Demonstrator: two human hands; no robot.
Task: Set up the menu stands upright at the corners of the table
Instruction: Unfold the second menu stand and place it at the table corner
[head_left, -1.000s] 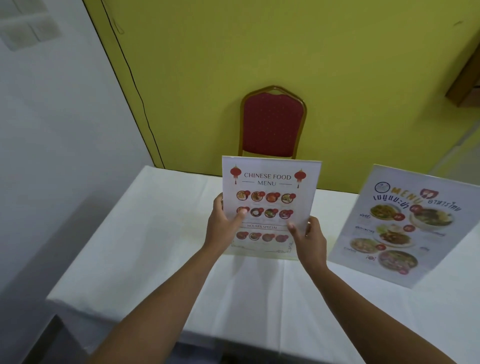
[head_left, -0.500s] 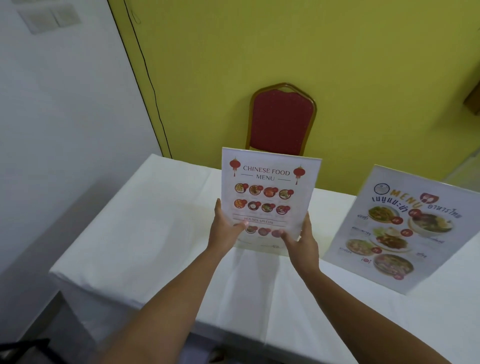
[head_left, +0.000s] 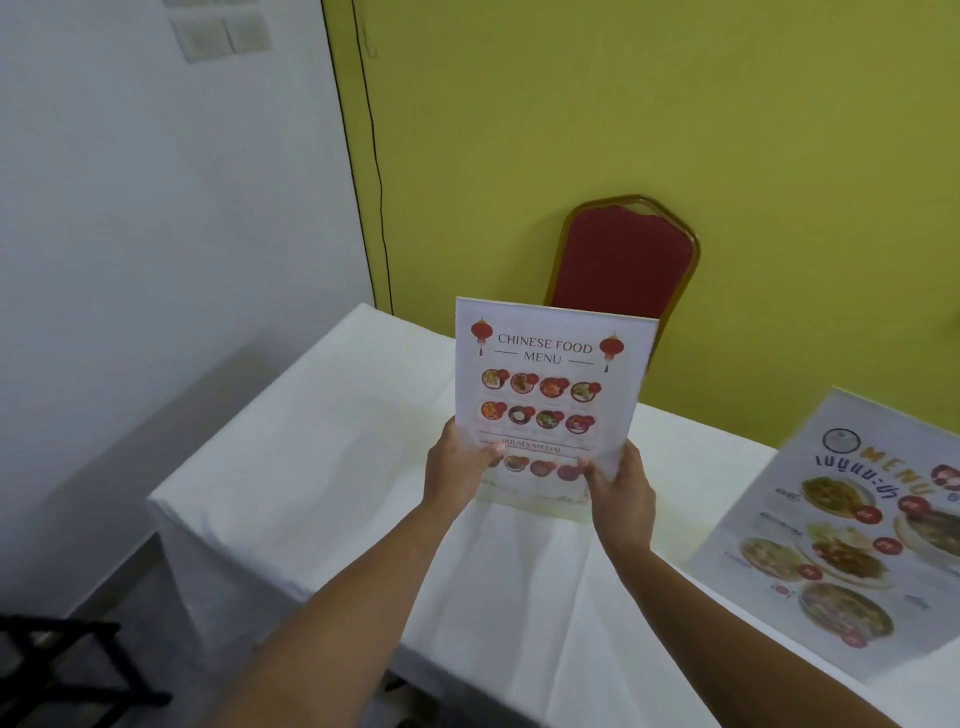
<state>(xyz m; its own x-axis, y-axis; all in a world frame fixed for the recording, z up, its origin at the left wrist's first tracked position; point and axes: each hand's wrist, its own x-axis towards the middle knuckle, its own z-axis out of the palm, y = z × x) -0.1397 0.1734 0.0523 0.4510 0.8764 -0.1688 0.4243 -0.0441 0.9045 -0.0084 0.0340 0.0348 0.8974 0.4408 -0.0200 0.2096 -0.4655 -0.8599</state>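
I hold the Chinese food menu stand (head_left: 550, 384) upright over the white-clothed table (head_left: 311, 467). My left hand (head_left: 457, 467) grips its lower left edge, thumb on the front. On the lower right edge sits my right hand (head_left: 621, 499), gripping the same way. The stand's base is at or just above the cloth; I cannot tell if it touches. A second stand with a Thai menu (head_left: 852, 530) leans back at the table's right side, partly cut off by the frame edge.
A red chair with a gold frame (head_left: 623, 260) stands behind the table against the yellow wall. The white wall is at the left, and a black rack (head_left: 67, 670) sits on the floor at lower left. The table's left corners lie left of the held stand.
Both hands have carried the Chinese menu stand a little farther from me. The view has shifted left, showing more of the table's left end and the floor.
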